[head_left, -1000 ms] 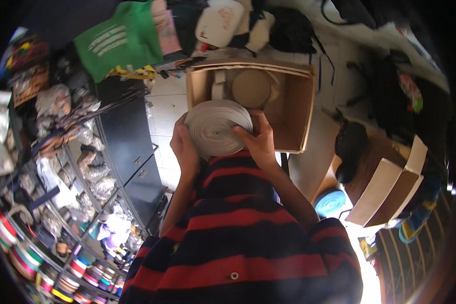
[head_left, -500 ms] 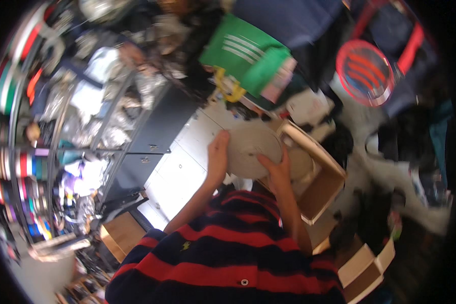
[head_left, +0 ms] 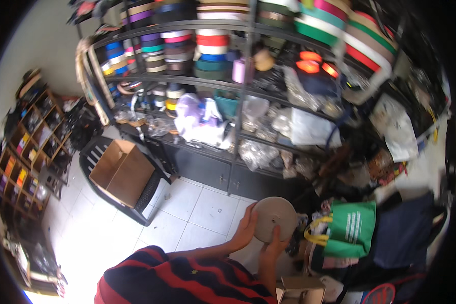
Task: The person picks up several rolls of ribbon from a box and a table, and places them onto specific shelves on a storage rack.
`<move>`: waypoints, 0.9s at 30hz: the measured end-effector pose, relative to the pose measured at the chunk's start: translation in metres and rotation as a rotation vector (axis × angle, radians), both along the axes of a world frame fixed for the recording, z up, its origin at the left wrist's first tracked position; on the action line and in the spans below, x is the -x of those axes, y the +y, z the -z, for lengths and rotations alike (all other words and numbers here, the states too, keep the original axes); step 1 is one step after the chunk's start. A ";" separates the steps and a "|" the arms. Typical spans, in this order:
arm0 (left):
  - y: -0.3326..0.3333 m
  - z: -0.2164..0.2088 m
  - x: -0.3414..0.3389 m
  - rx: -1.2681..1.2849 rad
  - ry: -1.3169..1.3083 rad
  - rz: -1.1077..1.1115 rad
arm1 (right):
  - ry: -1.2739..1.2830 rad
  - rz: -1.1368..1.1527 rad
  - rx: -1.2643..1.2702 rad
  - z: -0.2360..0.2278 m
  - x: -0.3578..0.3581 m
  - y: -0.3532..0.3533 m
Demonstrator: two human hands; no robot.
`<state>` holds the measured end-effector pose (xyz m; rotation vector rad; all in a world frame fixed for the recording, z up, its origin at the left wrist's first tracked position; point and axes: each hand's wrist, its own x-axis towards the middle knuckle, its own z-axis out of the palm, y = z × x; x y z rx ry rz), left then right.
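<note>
I see left hand [head_left: 244, 230] and right hand [head_left: 275, 244] clasping flat round beige webbing roll [head_left: 274, 219]; edge-only grip could let it drop onto white tiled floor [head_left: 207, 210].

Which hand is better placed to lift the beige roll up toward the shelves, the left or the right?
Probably the right hand: it sits under the beige roll and carries its lower edge. The left hand only presses against the roll's left side, steadying it. The shelves stand above and beyond.

The person wears a short-sleeved shirt [head_left: 187, 278] with broad horizontal stripes of red and dark navy; both forearms and hands are bare.
</note>
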<state>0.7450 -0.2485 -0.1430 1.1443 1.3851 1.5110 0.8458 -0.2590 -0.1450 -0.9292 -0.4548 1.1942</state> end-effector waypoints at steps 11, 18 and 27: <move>-0.028 -0.015 0.176 -0.071 -0.037 -0.631 | -0.186 -0.800 -0.055 0.000 0.171 0.045; -0.008 0.001 0.254 0.021 -0.033 -0.605 | -0.113 -0.999 0.113 0.006 0.231 0.085; 0.055 -0.010 0.358 0.117 0.136 -0.329 | 0.074 -0.951 0.115 0.011 0.332 0.166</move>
